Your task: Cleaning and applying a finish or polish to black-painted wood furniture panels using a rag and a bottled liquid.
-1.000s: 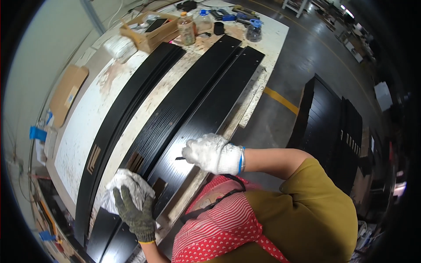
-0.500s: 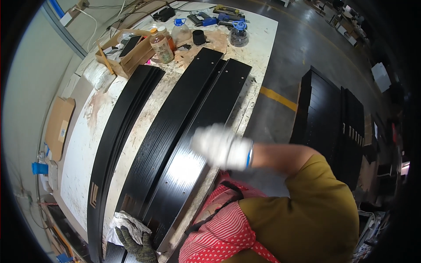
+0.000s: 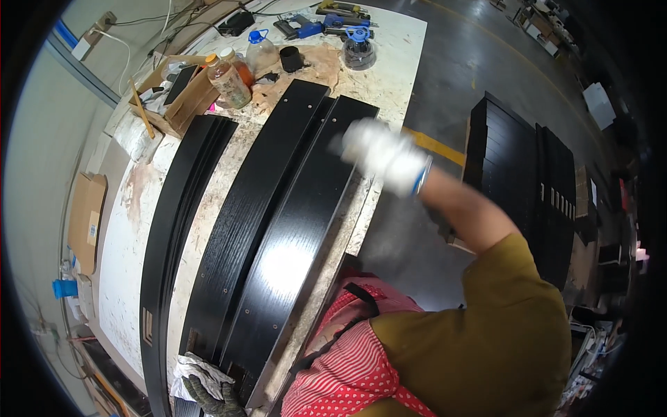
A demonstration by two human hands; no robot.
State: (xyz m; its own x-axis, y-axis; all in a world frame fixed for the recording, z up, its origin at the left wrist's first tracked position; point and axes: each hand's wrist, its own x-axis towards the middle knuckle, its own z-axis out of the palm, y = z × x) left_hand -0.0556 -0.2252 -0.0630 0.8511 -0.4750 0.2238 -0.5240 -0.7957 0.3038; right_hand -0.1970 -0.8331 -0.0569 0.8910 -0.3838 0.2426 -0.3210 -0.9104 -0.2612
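My right hand [image 3: 379, 151] wears a white knit glove and is over the far part of a long black board [image 3: 306, 201]. It is smeared by motion, and a small greyish blur shows at its fingertips. Whether the fingers are closed, or hold anything, does not show. At the near end of the boards, my left hand [image 3: 212, 399] in a dark mottled glove has its fingers on a bunched white cloth [image 3: 198, 375]. A second black board [image 3: 253, 187] lies alongside the first, with small holes near its far end.
Further left lies a narrow grooved black piece [image 3: 180, 201]. At the table's back stand a cardboard box [image 3: 184, 104], bottles [image 3: 231, 85], a black cup [image 3: 291, 60], a blue-topped jug [image 3: 358, 50] and blue power tools [image 3: 302, 26]. Stacked black panels [image 3: 504, 187] stand to the right.
My right hand has moved away from me along the board, toward its far end. The whole view has shifted slightly. My left hand stays at the cloth.
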